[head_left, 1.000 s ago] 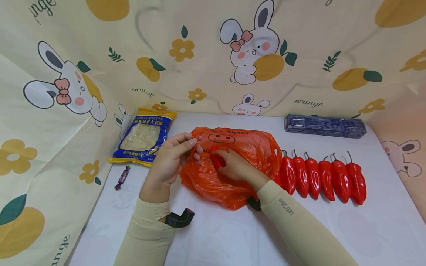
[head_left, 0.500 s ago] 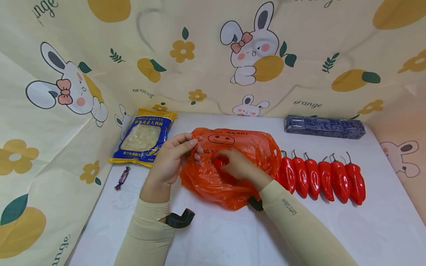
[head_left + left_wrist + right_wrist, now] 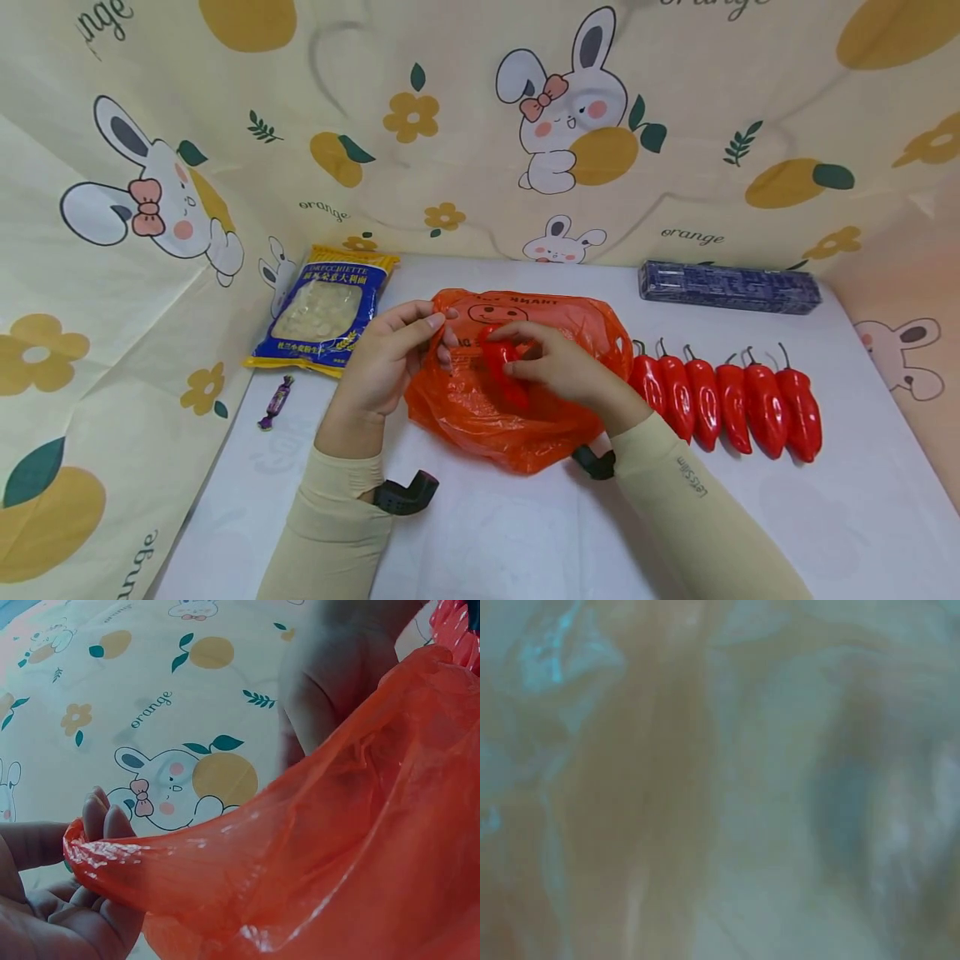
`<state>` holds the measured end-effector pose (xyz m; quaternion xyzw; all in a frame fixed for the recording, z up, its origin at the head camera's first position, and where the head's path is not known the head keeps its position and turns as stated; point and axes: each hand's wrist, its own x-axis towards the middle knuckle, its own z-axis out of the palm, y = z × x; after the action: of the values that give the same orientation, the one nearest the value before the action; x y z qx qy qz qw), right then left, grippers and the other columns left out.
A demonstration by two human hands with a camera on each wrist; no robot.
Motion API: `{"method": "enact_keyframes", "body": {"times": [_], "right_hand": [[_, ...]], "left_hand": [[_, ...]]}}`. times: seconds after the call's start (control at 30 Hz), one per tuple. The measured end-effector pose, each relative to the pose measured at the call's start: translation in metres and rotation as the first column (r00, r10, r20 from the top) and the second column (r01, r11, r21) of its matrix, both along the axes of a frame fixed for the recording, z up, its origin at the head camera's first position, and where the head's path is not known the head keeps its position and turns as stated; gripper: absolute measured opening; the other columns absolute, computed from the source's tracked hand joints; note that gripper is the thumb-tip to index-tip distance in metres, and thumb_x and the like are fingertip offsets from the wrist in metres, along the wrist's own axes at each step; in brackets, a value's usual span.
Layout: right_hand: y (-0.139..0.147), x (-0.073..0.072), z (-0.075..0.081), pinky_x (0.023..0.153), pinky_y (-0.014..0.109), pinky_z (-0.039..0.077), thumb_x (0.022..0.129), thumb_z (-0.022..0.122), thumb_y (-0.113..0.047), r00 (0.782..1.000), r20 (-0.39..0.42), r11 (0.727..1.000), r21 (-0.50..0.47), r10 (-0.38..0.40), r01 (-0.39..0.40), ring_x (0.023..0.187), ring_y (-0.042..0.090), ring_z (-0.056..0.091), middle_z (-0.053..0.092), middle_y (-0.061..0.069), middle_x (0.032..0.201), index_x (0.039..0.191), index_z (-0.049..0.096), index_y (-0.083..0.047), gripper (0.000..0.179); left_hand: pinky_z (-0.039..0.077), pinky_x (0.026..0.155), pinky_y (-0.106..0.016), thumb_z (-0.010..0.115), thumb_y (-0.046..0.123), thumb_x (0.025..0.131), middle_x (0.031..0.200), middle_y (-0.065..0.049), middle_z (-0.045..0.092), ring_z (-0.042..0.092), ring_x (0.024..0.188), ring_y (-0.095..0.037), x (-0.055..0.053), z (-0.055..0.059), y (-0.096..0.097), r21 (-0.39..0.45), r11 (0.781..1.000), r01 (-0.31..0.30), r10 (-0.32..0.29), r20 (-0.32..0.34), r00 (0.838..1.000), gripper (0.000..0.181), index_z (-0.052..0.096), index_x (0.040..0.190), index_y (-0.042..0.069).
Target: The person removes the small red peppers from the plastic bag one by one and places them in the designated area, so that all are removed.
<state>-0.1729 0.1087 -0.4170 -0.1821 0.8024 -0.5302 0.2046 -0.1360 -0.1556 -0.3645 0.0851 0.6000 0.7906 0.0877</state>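
Observation:
A red plastic bag with dark printing lies at the middle of the table. My left hand pinches its left edge between thumb and fingers; in the left wrist view the bag's gathered corner shows between them. At the bag's mouth a red chili pepper lies tilted, part of it hidden. My right hand is just right of this pepper, fingers loosely spread, thumb and fingertips close to it. Whether they still touch it is hard to tell. The right wrist view is badly blurred.
Several red chili peppers lie in a row right of the bag. Behind them sits a long dark-blue box. At the left are a blue and yellow pasta packet and a purple wrapped candy. Patterned cloth walls the table.
My right hand has loosened from the chili pepper and drawn to the right, so more of the pepper shows on the bag. My left hand keeps its pinch on the bag's edge.

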Motion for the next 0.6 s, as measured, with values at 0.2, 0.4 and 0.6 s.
{"method": "enact_keyframes", "body": {"times": [0.2,0.4,0.6], "right_hand": [[0.013,0.006,0.01,0.088,0.047,0.063,0.103,0.075,-0.011,0.999,0.04,0.996,-0.092,-0.011,0.015,0.115,0.039,0.064,0.058,0.01,0.143,0.145,0.069,-0.025,0.044],[0.026,0.017,0.014,0.089,0.047,0.062,0.103,0.076,-0.012,0.999,-0.013,0.995,-0.092,-0.04,0.038,0.124,0.038,0.057,0.06,0.006,0.142,0.143,0.069,-0.023,0.043],[0.039,0.03,0.019,0.088,0.046,0.063,0.102,0.078,-0.014,0.997,-0.017,0.99,-0.114,-0.081,0.078,0.13,0.037,0.055,0.061,0.006,0.142,0.142,0.07,-0.026,0.043]], "left_hand": [[0.06,0.074,-0.028,0.056,0.004,0.111,0.091,-0.011,0.07,0.064,0.077,-0.02,-0.001,-0.002,0.001,0.016,1.0,-0.001,0.001,0.006,1.0,0.015,0.062,0.112,-0.01],[0.06,0.073,-0.028,0.055,0.002,0.111,0.089,-0.012,0.069,0.064,0.075,-0.02,-0.002,-0.003,0.002,0.04,0.999,0.002,-0.002,0.013,1.0,0.011,0.064,0.108,-0.004],[0.06,0.074,-0.029,0.056,0.002,0.111,0.091,-0.012,0.07,0.064,0.075,-0.02,-0.002,-0.003,0.002,0.03,1.0,0.003,-0.003,0.004,1.0,0.012,0.066,0.105,-0.002]]}}
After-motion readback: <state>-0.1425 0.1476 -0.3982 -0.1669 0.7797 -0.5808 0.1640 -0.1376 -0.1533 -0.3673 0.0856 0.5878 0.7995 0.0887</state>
